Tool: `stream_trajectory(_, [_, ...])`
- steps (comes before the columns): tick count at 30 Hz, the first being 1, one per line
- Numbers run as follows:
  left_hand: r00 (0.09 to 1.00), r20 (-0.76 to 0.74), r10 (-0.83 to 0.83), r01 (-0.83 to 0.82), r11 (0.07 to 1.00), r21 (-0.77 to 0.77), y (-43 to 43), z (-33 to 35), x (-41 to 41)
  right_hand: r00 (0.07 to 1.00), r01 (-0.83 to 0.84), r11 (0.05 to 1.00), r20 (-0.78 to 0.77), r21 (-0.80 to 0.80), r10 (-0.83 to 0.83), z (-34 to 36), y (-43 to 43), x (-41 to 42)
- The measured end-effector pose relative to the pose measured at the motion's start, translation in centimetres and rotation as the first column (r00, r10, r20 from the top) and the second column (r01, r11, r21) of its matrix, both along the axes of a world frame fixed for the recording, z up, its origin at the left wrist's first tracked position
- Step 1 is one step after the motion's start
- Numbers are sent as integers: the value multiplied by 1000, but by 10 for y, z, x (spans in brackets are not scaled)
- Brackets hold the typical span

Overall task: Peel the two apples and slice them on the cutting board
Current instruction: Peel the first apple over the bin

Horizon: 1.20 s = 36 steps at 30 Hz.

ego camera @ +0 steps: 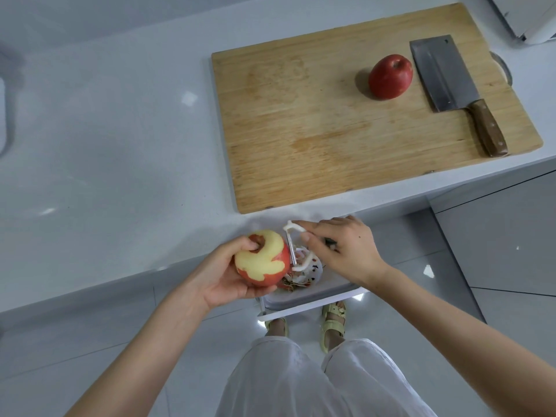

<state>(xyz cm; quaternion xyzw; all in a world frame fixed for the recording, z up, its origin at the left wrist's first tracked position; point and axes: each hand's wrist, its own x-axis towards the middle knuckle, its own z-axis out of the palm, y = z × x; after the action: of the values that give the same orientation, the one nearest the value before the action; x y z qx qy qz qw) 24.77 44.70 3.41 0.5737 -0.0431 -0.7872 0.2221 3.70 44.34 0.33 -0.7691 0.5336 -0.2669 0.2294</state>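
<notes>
My left hand (216, 278) grips a partly peeled apple (262, 260) below the counter's front edge; pale flesh shows on top, red skin remains lower down. My right hand (346, 251) holds a white peeler (293, 245) whose blade lies against the apple's right side. A whole red apple (390, 76) stands on the wooden cutting board (316, 130), at its far right. Right of that apple a cleaver (445, 76) with a brown handle lies flat on the board.
Under my hands stands a white bin (310, 296) holding peel scraps (298, 278). The grey counter (120, 145) stretches left of the board, with a sink edge (3, 115) at far left. A white appliance (526, 16) sits at the top right corner.
</notes>
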Motion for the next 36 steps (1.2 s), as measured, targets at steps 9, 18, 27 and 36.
stream_trajectory(9, [1000,5,-28,28,998,-58,-11,8,-2,991,48,997,122,53,-54,20,5,4])
stream_trajectory(18, [994,13,-108,108,993,-45,-11,5,-6,999,-33,988,-15,-149,31,20,0,12])
stream_trajectory(27, [994,-58,-96,98,995,29,-7,5,-1,996,-27,999,82,33,24,6,4,-3])
stream_trajectory(36, [946,-264,-189,153,977,-151,-19,31,-4,985,42,995,-170,91,-26,-41,16,-16])
